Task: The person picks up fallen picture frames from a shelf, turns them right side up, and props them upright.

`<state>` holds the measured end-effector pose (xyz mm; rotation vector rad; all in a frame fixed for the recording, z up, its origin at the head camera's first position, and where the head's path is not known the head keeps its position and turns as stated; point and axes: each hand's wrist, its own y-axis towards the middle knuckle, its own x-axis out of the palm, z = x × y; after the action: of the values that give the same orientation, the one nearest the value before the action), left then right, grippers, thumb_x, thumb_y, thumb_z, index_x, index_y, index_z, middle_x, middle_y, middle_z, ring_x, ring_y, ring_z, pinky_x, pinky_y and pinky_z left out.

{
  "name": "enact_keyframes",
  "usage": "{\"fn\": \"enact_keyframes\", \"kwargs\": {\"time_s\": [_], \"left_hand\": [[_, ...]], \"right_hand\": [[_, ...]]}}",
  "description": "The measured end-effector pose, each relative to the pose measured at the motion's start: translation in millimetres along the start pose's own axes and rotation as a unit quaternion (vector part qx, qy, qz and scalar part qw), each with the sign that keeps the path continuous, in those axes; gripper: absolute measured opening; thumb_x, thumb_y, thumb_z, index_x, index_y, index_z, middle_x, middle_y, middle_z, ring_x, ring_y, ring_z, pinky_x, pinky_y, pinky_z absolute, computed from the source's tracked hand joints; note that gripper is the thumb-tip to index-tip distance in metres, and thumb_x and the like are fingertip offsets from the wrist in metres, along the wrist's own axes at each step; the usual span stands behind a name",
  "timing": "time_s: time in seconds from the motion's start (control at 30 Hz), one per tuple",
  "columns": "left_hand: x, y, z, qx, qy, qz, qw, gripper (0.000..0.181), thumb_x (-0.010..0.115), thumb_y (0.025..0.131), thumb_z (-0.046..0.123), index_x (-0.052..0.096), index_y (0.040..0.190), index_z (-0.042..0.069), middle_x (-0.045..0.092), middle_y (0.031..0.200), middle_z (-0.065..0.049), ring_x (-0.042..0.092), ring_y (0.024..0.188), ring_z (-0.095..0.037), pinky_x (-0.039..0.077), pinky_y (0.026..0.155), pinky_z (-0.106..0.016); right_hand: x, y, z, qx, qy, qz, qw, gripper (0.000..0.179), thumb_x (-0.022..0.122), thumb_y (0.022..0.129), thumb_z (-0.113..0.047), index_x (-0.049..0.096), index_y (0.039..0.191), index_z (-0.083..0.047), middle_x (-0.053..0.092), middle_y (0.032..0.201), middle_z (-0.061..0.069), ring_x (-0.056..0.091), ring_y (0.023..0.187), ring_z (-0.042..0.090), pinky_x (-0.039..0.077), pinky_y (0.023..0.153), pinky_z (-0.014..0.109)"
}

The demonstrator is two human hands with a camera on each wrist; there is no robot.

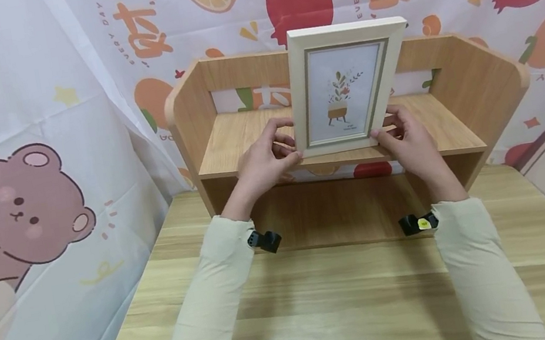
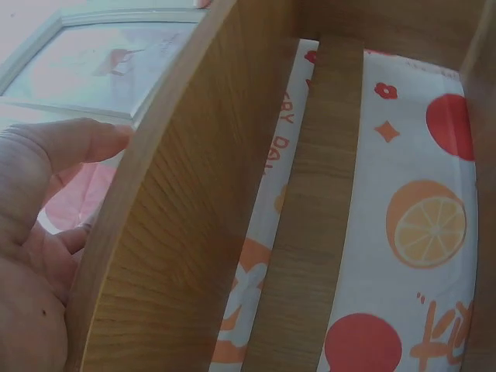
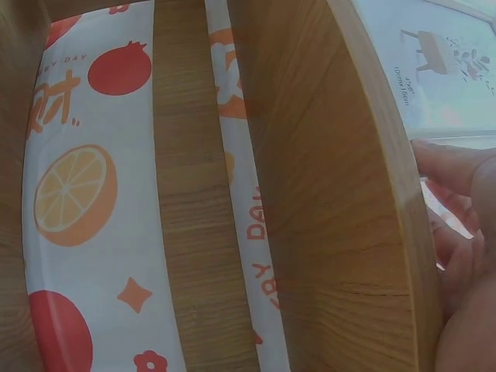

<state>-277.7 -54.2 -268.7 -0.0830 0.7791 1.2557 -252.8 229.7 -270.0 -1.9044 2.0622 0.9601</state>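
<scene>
A cream picture frame (image 1: 349, 86) with a drawing of a potted plant stands nearly upright on the upper board of a wooden desktop shelf (image 1: 240, 133). At its lower left corner my left hand (image 1: 270, 152) holds it, thumb toward the front and the other fingers bent beside the edge. My right hand (image 1: 410, 136) grips the lower right corner, its thumb on the front of the border. Both wrist views look under the upper board; part of the picture frame (image 2: 116, 66) shows past the board's edge, and the fingertips behind it are partly hidden.
The shelf has raised side panels (image 1: 488, 76) and a lower compartment (image 1: 337, 207). It stands on a light wooden table (image 1: 348, 306). Behind hangs a fruit-print cloth (image 1: 248, 13); a bear-print curtain (image 1: 31, 202) hangs at the left.
</scene>
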Motion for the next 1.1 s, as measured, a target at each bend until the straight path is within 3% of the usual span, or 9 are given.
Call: {"fn": "enact_keyframes", "kwargs": {"time_s": [0.27,0.43,0.73,1.1], "left_hand": [[4.2,-0.9,-0.9,0.035,0.075,0.045,0.9956,0.051,0.07,0.087,0.027,0.046,0.133,0.027,0.066,0.104,0.004,0.068,0.09,-0.011,0.044,0.077,-0.037],[5.2,-1.1,0.4,0.035,0.082,0.047,0.995,0.052,0.07,0.087,0.026,0.046,0.133,0.026,0.067,0.104,0.003,0.068,0.09,-0.011,0.046,0.073,-0.035],[12.2,0.5,3.7,0.043,0.11,0.059,0.9913,0.052,0.071,0.086,0.025,0.046,0.132,0.024,0.067,0.1,0.003,0.068,0.085,-0.011,0.045,0.062,-0.03],[23.3,-2.0,8.7,0.075,0.142,0.1,0.9819,0.051,0.073,0.084,0.024,0.051,0.129,0.02,0.071,0.095,0.002,0.069,0.075,-0.01,0.04,0.053,-0.027]], "right_hand": [[-6.3,12.5,-4.2,-0.008,0.014,-0.035,0.9993,0.048,0.056,0.097,-0.019,0.037,0.141,-0.013,0.054,0.131,0.017,0.052,0.106,0.021,0.04,0.086,0.023],[-10.1,17.3,-5.4,0.002,0.003,-0.045,0.999,0.047,0.058,0.096,-0.017,0.039,0.139,-0.012,0.055,0.13,0.017,0.055,0.102,0.022,0.042,0.081,0.022],[-15.7,26.1,-4.5,0.028,-0.027,-0.065,0.9971,0.052,0.059,0.096,-0.026,0.036,0.141,-0.012,0.057,0.128,0.021,0.056,0.1,0.024,0.044,0.076,0.021],[-18.7,36.0,1.7,0.047,0.002,-0.084,0.9953,0.064,0.057,0.097,-0.024,0.024,0.15,-0.012,0.052,0.13,0.021,0.062,0.081,0.003,0.048,0.073,0.014]]}}
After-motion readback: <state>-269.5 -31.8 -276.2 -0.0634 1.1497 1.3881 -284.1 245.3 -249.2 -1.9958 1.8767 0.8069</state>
